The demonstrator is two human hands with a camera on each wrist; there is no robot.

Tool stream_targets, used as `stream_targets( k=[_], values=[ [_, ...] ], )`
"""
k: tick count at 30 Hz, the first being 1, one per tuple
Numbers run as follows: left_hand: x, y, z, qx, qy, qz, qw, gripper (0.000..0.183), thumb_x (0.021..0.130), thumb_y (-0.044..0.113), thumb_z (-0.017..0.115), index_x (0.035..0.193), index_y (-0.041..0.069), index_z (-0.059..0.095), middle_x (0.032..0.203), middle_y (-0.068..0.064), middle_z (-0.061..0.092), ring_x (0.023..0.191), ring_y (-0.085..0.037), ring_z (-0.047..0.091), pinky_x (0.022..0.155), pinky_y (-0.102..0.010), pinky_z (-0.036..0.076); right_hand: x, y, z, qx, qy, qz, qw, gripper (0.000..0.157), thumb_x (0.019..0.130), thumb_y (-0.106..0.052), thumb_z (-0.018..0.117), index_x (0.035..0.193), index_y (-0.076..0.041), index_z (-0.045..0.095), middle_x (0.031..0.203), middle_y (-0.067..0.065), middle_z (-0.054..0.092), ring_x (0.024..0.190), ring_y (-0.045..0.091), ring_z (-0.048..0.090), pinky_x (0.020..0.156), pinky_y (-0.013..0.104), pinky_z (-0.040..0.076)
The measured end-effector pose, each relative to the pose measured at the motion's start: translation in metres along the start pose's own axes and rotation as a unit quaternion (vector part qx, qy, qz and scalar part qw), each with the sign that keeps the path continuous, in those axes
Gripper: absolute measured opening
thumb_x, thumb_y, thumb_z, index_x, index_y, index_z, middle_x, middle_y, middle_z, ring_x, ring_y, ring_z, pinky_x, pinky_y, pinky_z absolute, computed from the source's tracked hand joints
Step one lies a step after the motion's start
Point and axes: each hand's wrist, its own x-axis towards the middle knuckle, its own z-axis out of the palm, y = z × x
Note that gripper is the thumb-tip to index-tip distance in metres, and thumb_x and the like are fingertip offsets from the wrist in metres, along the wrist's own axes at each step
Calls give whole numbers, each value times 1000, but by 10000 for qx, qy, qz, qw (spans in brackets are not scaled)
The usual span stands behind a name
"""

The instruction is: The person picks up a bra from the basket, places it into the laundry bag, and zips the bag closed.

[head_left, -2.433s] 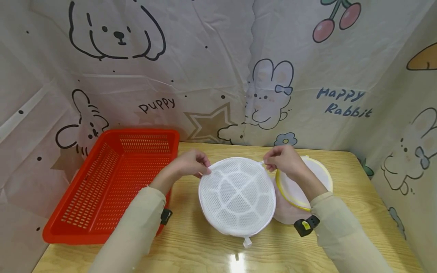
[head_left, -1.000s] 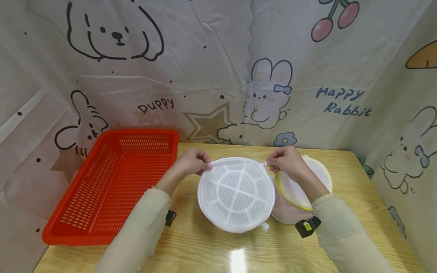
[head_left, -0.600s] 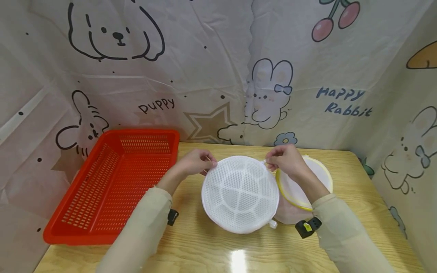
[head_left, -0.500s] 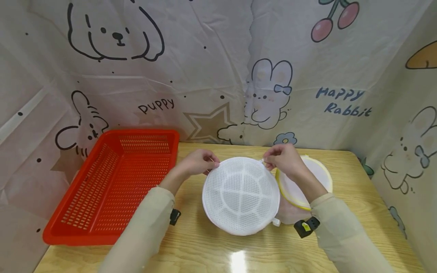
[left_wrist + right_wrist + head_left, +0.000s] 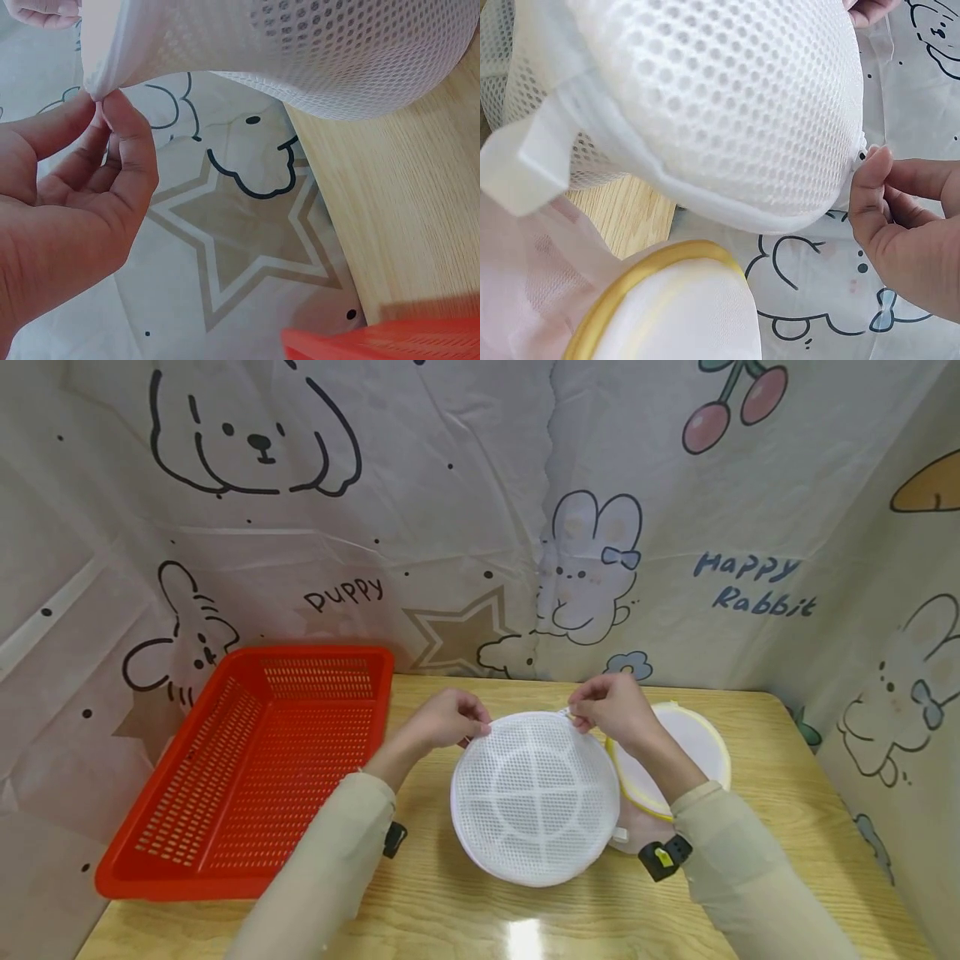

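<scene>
A round white mesh laundry bag, with lighter bands crossing its face, is held up between both hands. My left hand pinches its upper left rim between thumb and forefinger; the left wrist view shows the edge of the mesh bag drawn to a point there. At the upper right rim my right hand pinches a small white zipper end, its fingertips covering most of it. A white fabric loop sticks out from the bag's seam, at the lower right in the head view.
A pinkish mesh bag with a yellow-rimmed white top stands on the wooden table, partly behind the right forearm. A red slotted plastic basket stands at left. Behind the table hangs a printed cloth.
The white bag has turned counterclockwise, its loop going from the bottom to the lower right. My left hand has moved right along the rim, and the hands are closer together.
</scene>
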Motion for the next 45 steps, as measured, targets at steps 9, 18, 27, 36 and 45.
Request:
stream_targets(
  k=[9,18,27,36,45],
  values=[
    [-4,-7,-6,-254,391,-228,9987,6,87,2,61,88,-3,62,79,-10,57,68,-18,55,68,-30,54,1,7,-9,-109,-35,149,9998,9,86,7,57,91,14,58,77,13,60,58,11,56,56,23,53],
    [-11,-23,-18,-571,306,-222,9977,8,87,0,60,91,-7,61,77,-9,56,64,-16,54,64,-28,54,0,19,-13,166,-46,161,9997,9,84,10,57,89,18,57,68,7,58,54,10,54,52,21,51],
    [-12,-28,-24,-702,-300,73,9971,10,89,-1,58,94,-8,58,81,-10,55,69,-16,56,74,-35,55,-2,12,-9,34,-10,-58,10000,8,85,9,56,89,16,59,72,10,59,56,11,55,56,23,52],
    [-4,-15,-15,-55,-326,74,9994,11,89,6,61,97,-2,61,87,-10,59,78,-20,58,71,-31,54,0,6,3,271,103,-83,9995,10,87,9,55,92,16,59,78,15,60,59,11,57,57,22,53],
    [-3,-9,-9,257,44,-31,9997,4,87,4,63,88,0,62,80,-9,58,71,-20,57,66,-30,54,2,5,6,279,134,-42,9995,9,87,9,55,92,16,58,78,15,61,58,11,56,56,22,53]
  ],
)
